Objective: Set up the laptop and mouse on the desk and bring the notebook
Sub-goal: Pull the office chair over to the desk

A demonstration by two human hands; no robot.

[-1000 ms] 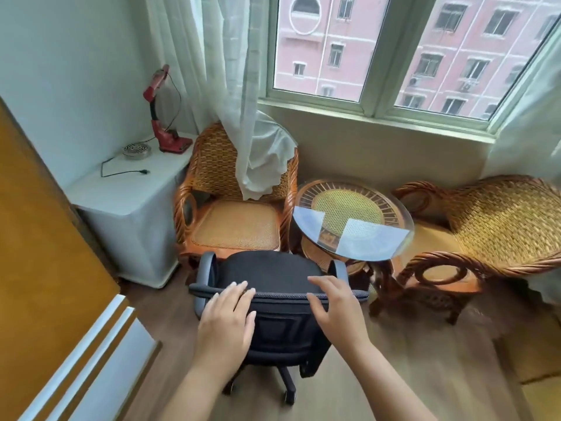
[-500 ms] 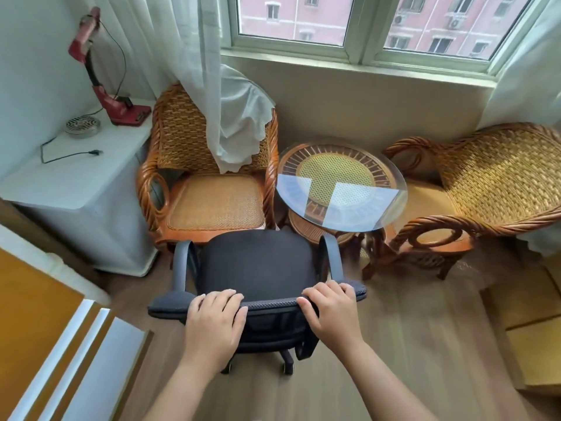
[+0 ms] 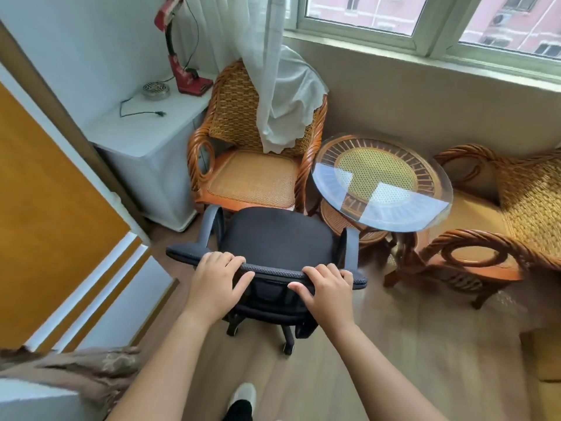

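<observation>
A black office chair (image 3: pixel 274 238) on castors stands on the wooden floor in front of me, its seat facing the window. My left hand (image 3: pixel 217 281) grips the top edge of its backrest on the left side. My right hand (image 3: pixel 326 288) grips the same edge on the right, fingers curled over it. No laptop, mouse or notebook shows in this view.
A wicker armchair (image 3: pixel 252 153) draped with a white curtain stands behind the office chair. A round glass-topped table (image 3: pixel 382 180) and a second wicker chair (image 3: pixel 498 220) are to the right. A white cabinet (image 3: pixel 145 138) with a red lamp (image 3: pixel 179 56) is at left, beside an orange panel (image 3: pixel 45 202).
Both hands went from hovering with spread fingers to gripping the backrest's top edge. The office chair has rolled back from the wicker chair towards me, and my view has tilted downward.
</observation>
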